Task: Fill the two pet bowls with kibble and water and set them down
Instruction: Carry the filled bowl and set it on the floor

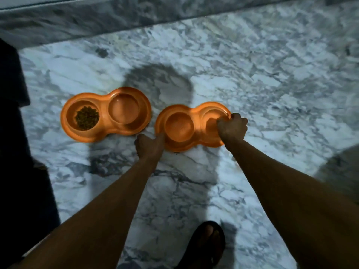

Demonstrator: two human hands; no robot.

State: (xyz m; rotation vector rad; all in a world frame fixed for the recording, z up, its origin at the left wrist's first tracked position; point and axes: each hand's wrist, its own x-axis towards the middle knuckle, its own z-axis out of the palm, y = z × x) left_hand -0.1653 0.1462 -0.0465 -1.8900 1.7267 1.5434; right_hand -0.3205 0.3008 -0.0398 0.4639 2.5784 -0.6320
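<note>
Two orange double pet bowls lie side by side on the marble floor. The left bowl (pixel 104 129) holds brown kibble (pixel 86 117) in its left well; its right well looks smooth, and I cannot tell whether water is in it. The right bowl (pixel 179 125) shows nothing in its left well. My left hand (pixel 149 145) grips that bowl's near left rim. My right hand (pixel 232 127) grips its right rim and covers most of the right well.
A grey marble step (pixel 136 18) runs across the back. Dark furniture or fabric (pixel 17 152) fills the left edge. My sandalled foot (pixel 206 243) stands at the bottom centre on the white-grey marble floor (pixel 272 84).
</note>
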